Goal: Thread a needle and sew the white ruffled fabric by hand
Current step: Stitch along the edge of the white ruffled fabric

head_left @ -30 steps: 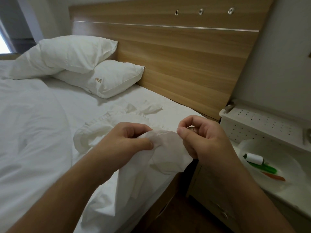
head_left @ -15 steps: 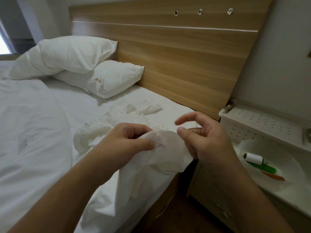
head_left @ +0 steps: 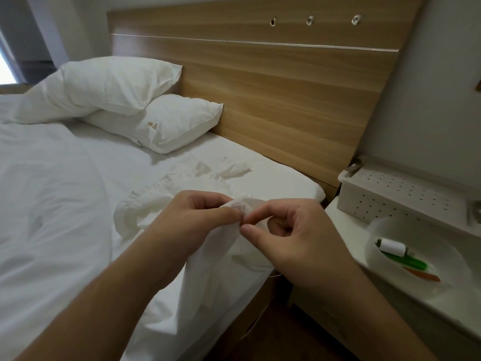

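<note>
I see left hand (head_left: 194,220) pinching bunched edge of white ruffled fabric (head_left: 208,256), which lies on white bed (head_left: 52,204) and hangs over bed's side. Right hand (head_left: 294,238) pinches same fabric edge with thumb and first finger; needle too small to see. White thread spool (head_left: 392,247) sits in clear round bowl (head_left: 416,290) on table.

Both bare forearms reach forward from the lower edge of the view and the two hands meet in the middle. The left hand (head_left: 192,217) has its fingers curled, and thumb and fingers pinch a bunched fold of the white ruffled fabric (head_left: 244,207). The right hand (head_left: 294,238) is just beside it, its thumb and forefinger tips close together at the same fold, the other fingers loosely curled.
</note>
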Available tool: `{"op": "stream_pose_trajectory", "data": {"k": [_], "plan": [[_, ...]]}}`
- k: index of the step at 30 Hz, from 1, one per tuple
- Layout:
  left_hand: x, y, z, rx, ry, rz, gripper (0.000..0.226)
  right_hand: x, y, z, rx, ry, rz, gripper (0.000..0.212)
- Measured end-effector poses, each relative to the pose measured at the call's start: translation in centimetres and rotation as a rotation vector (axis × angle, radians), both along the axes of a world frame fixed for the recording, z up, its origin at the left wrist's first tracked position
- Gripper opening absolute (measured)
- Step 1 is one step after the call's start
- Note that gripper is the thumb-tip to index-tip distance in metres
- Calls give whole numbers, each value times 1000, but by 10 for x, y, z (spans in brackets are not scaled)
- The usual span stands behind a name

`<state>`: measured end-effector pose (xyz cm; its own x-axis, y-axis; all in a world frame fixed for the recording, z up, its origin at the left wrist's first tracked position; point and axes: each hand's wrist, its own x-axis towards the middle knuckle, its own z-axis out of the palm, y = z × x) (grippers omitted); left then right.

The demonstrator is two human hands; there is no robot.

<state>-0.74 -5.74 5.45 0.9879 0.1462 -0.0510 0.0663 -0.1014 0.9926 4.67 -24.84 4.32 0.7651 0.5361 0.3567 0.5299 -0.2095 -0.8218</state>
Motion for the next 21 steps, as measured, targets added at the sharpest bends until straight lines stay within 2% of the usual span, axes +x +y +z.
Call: {"op": "stream_pose_trajectory", "data": {"k": [5, 9, 12, 15, 18, 21], "plan": [[0, -2, -2, -63, 3, 11, 16, -7, 14, -10, -23, -145, -180, 16], [1, -2, -3, -132, 21, -14, 17, -10, 21, -16, -13, -133, -242, 5], [0, -1, -2, -176, 44, -47, 19, -9, 23, -20, 44, -63, -230, 10], [0, 1, -2, -212, 60, -37, 20, -7, 19, -17, 121, 102, -152, 15], [0, 3, -2, -220, 66, -27, 24, -2, 12, -10, 184, 273, -70, 12], [2, 4, -4, -238, 66, 2, 28, 1, 6, -2, 248, 362, 24, 10]]}}
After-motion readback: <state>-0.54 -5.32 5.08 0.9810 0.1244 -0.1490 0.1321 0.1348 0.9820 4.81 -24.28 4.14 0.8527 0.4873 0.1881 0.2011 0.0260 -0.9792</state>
